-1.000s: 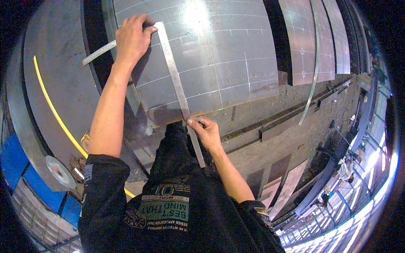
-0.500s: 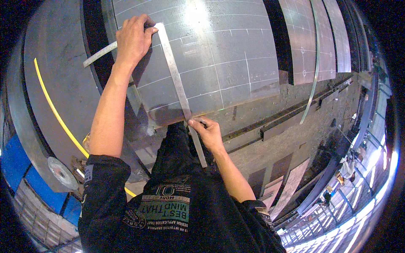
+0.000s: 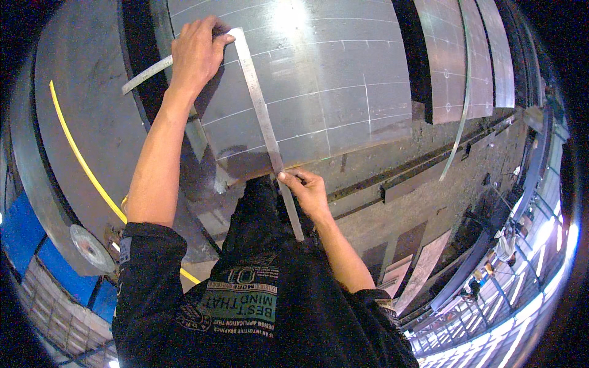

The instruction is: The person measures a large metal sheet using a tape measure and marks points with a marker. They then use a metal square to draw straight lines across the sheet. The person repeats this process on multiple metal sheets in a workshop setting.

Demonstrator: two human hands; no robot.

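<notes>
A steel L-shaped square (image 3: 260, 101) lies across a dark metal plate (image 3: 343, 70) scribed with pale lines. My left hand (image 3: 199, 55) is closed over the square near its corner, thumb beside the long blade. The short arm sticks out to the left of that hand, over a dark gap. At the plate's near edge my right hand (image 3: 307, 191) pinches the long blade between thumb and fingers. Past that edge, the blade's end reaches toward my dark clothing.
Narrower marked plates (image 3: 451, 73) stand to the right, with a thin curved strip (image 3: 463, 104) across them. On the left are a yellow hose or cable (image 3: 80, 156) and a round disc (image 3: 92, 248). Flat metal pieces (image 3: 423, 264) lie at lower right.
The view has shifted slightly, so the plate and square appear a little further right. Both hands keep their hold on the square at about the same spots.
</notes>
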